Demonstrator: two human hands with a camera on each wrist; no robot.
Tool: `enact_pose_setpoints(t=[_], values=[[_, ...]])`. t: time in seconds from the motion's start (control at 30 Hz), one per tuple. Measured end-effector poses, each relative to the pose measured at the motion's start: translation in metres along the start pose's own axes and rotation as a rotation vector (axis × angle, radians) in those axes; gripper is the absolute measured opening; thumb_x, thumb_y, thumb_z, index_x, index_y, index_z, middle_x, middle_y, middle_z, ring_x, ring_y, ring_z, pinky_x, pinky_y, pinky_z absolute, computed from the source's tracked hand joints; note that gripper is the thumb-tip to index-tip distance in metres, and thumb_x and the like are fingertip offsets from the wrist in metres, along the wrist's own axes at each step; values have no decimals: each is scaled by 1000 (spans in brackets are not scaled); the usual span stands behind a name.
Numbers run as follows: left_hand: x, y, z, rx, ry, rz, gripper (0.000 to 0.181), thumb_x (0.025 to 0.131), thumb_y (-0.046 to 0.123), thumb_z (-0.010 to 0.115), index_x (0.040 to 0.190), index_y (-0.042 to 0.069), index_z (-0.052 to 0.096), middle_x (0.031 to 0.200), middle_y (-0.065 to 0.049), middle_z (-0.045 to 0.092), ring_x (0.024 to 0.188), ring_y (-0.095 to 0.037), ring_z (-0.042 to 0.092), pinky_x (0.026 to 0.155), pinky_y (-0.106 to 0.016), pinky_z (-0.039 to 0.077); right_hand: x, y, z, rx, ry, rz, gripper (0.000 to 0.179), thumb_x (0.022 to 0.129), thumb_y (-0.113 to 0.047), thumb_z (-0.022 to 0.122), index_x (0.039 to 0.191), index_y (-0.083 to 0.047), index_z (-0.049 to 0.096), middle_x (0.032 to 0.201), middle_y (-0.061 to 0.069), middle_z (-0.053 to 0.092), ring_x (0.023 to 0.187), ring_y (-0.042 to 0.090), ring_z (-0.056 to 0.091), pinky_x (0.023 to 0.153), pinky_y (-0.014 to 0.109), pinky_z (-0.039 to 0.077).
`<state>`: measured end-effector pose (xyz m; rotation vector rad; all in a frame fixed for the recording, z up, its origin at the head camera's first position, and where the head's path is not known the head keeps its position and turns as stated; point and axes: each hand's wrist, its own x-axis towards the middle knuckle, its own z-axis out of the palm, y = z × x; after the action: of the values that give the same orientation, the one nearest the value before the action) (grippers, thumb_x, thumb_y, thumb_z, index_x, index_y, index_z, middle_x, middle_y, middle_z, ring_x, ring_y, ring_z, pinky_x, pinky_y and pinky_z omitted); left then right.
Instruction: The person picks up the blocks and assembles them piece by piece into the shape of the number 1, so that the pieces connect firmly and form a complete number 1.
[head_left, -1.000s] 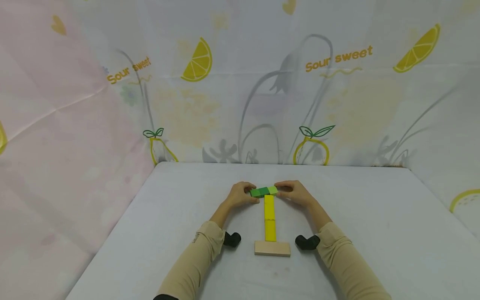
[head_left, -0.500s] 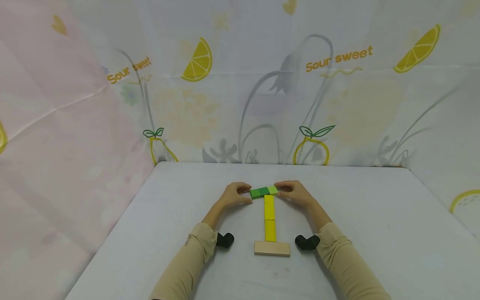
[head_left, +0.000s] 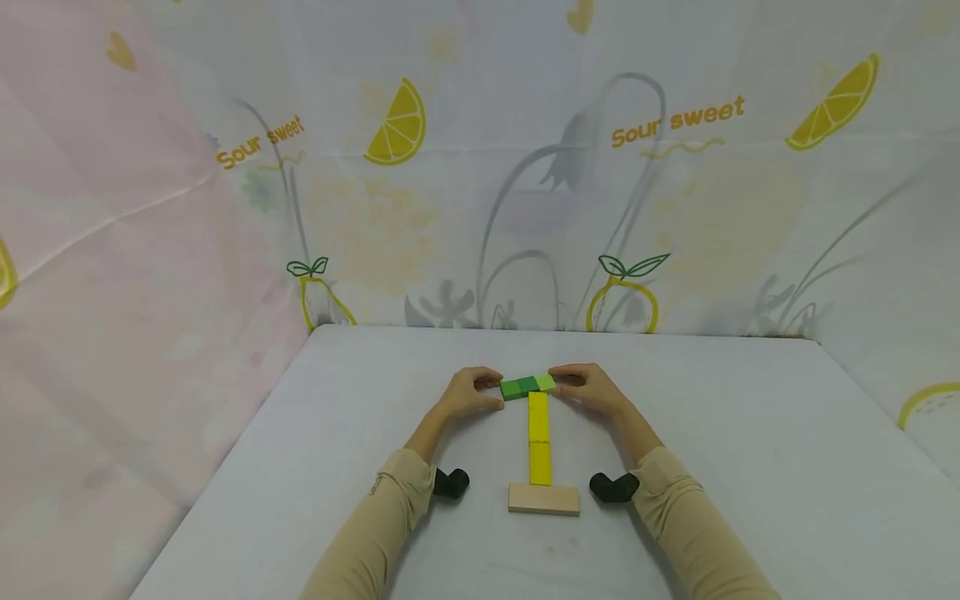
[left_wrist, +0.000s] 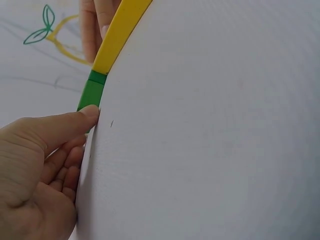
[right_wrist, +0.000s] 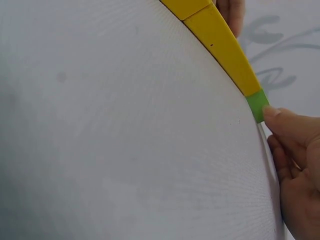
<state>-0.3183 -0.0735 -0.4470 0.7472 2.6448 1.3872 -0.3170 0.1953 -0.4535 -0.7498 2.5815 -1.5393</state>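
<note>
A row of green blocks (head_left: 528, 385), light green at its right end, lies slanted across the far end of two yellow blocks (head_left: 538, 417) set end to end. A plain wooden block (head_left: 543, 498) lies crosswise at their near end. My left hand (head_left: 462, 394) is around the row's left end, thumb and fingers spread wider than the block; in the left wrist view its thumb covers the end of the green block (left_wrist: 92, 94). My right hand (head_left: 592, 389) pinches the light green block (right_wrist: 257, 105) between thumb and fingers, the fingers partly hidden.
The blocks lie on a white-covered table (head_left: 300, 467). A printed cloth (head_left: 480, 208) with lemon drawings hangs behind the table. Black wrist cameras (head_left: 452, 483) jut inward from both sleeves.
My left hand has drawn back slightly to the left, and its fingers have come off the green block's end. My right hand and the blocks stay nearly in place.
</note>
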Motion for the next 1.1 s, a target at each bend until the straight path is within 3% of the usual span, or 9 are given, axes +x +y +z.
enact_pose_setpoints(t=[0.3, 0.67, 1.1], values=[[-1, 0, 0, -11, -5, 5, 42, 74, 4, 76, 113, -6, 63, 108, -18, 65, 100, -29, 60, 89, -36, 47, -1, -3, 1, 2, 9, 4, 38, 84, -4, 68, 118, 11, 59, 120, 26, 59, 117, 40, 51, 100, 50, 37], [-1, 0, 0, 24, 9, 25, 32, 79, -3, 62, 111, -6, 64, 106, -18, 66, 99, -29, 61, 89, -37, 48, -1, -5, 0, -18, 15, -3, 38, 83, -4, 68, 117, 11, 60, 119, 26, 60, 116, 40, 52, 98, 47, 40], [1, -3, 5, 40, 43, 39, 28, 82, 1, 63, 108, -7, 66, 103, -18, 67, 95, -29, 62, 84, -35, 49, -2, -7, 0, -1, 5, 5, 38, 84, -3, 67, 118, 12, 59, 120, 26, 59, 117, 40, 51, 99, 50, 39]])
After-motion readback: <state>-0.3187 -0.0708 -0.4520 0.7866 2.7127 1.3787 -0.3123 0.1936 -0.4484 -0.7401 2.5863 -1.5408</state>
